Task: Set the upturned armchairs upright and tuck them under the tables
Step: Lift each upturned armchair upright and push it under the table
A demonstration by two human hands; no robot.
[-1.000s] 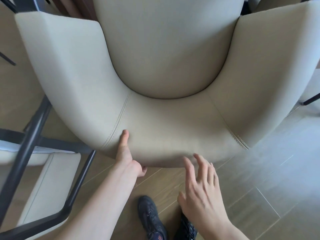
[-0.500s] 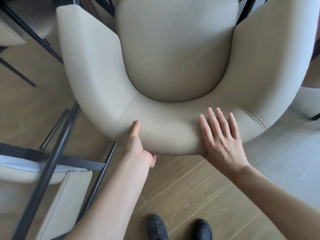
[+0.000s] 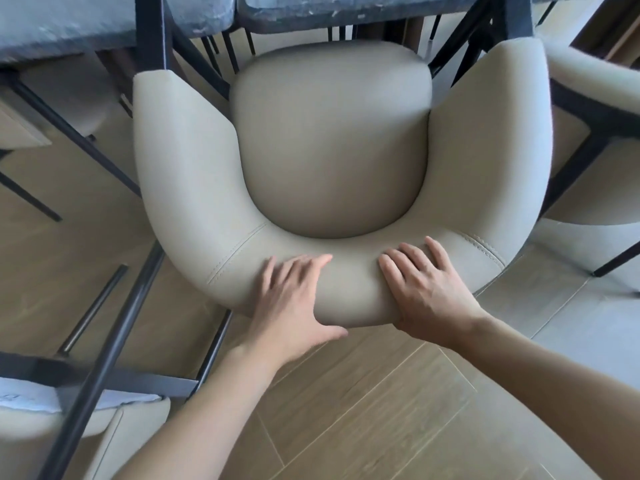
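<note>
Near left: an upturned cream upholstered armchair with black metal legs, lying on the pale wooden plank floor. Centre: an upright cream leather armchair with curved backrest, seat front reaching just under the grey marbled counter. Left hand and right hand flat on the backrest's near rim, fingers straight, thumbs hooked beneath. Far right: another cream armchair.

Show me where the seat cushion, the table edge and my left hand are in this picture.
seat cushion (image 3: 330,140), head view, middle of the cushion's top.
table edge (image 3: 346,10), head view, dark front edge above the chair.
left hand (image 3: 289,296), head view, back of the hand on the backrest.
</note>
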